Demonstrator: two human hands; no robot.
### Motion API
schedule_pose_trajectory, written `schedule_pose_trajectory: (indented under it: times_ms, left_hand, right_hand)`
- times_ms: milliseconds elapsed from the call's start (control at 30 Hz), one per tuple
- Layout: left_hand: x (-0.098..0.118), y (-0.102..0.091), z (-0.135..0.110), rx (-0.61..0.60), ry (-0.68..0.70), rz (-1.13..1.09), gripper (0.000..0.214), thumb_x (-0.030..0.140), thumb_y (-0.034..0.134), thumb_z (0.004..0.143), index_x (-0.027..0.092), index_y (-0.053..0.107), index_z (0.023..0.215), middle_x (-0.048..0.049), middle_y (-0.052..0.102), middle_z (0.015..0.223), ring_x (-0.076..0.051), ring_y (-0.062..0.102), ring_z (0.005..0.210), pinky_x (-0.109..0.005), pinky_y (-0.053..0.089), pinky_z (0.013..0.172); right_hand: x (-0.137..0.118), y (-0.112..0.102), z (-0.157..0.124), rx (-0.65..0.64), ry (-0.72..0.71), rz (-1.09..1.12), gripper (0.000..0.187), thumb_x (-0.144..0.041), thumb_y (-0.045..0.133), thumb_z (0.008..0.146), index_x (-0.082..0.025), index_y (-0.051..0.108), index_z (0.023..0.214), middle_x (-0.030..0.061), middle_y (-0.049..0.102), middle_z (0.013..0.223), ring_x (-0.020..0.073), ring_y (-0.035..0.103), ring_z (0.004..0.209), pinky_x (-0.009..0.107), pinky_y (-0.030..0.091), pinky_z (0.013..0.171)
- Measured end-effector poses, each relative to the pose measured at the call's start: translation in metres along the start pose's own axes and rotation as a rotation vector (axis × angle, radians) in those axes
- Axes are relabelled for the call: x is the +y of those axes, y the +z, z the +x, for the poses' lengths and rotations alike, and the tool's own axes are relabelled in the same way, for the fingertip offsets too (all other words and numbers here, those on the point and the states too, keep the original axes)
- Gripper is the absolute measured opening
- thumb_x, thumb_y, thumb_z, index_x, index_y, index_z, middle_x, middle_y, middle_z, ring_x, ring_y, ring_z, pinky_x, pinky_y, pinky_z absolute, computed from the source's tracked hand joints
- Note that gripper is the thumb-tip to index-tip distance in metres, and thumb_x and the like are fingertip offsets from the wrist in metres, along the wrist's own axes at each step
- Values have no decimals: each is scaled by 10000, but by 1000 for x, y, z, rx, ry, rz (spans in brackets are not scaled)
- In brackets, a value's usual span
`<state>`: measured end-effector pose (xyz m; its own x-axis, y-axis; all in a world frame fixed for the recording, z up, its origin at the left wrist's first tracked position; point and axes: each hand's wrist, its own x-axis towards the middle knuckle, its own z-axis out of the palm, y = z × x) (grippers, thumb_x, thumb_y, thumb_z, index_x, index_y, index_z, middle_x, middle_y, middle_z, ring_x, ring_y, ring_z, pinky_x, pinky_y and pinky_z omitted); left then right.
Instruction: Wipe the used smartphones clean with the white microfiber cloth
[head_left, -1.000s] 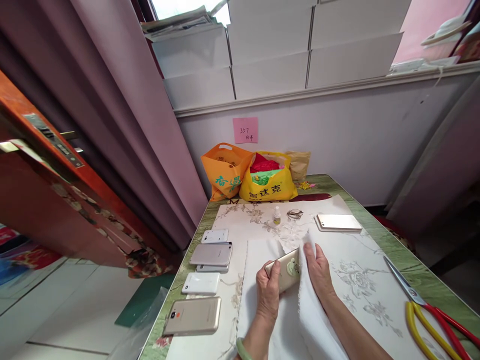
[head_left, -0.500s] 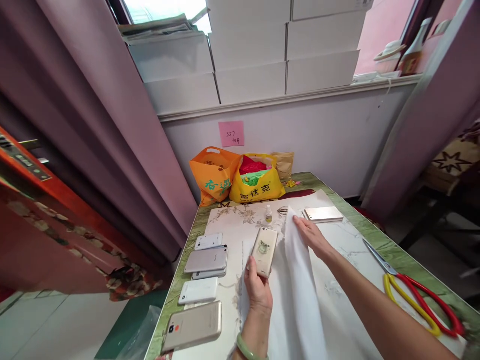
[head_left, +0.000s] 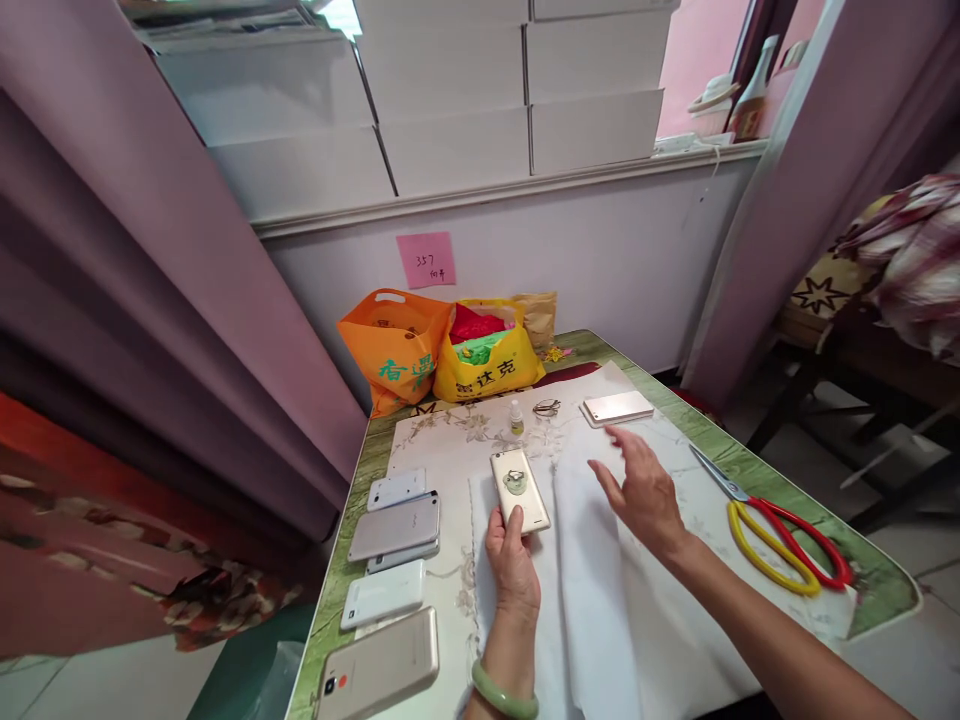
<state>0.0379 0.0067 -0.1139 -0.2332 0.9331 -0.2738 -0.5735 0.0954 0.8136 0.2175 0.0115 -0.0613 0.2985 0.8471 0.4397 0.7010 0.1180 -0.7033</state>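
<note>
A gold phone point(head_left: 534, 503) with a green ring holder on its back is gripped at its lower end by my left hand point(head_left: 514, 565), thumb across the back. To its right lies a folded white cloth point(head_left: 592, 590), spread lengthwise down the table. My right hand point(head_left: 646, 495) hovers just over the cloth's right side, fingers apart and nothing in them. Beyond that hand, another gold phone point(head_left: 619, 406) rests near the table's far right. Several phones line the left side, among them a silver one point(head_left: 397, 527), a white one point(head_left: 384, 593) and a gold one point(head_left: 379, 668).
Big scissors point(head_left: 776, 540) with red and yellow handles lie at the right. A small white bottle point(head_left: 516, 418) and a pair of glasses point(head_left: 547, 408) sit at the back. Behind them stand an orange bag point(head_left: 394, 350) and a yellow bag point(head_left: 491, 365) against the wall.
My right hand has let go of the white cloth's raised edge and moved right of it; the cloth now lies lower and flatter. The left hand still holds the phone. The view has turned right.
</note>
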Motion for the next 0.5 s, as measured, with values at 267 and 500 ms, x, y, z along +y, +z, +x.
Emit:
schedule_pose_trajectory:
  times_ms: [267,500]
  left_hand:
    - [-4,0,3,-24,35,74,402,411,731,722,176,649,1039,-51,735,931,-170,662,773,-277,501,721]
    - [-3,2,4,5,40,76,386,396,729,700,195,676,1025,-31,737,950,-142,660,800,-235,493,719]
  right_hand:
    - [-20,-5,-61,-680,-291,-313,422,-510,659,836,-309,618,1204,39,647,979,200,653,762,264,437,611]
    - [36,-72,-48,-626,-253,-365,286,-357,469,962,-248,669,790,27,642,845,172,631,730,262,385,621]
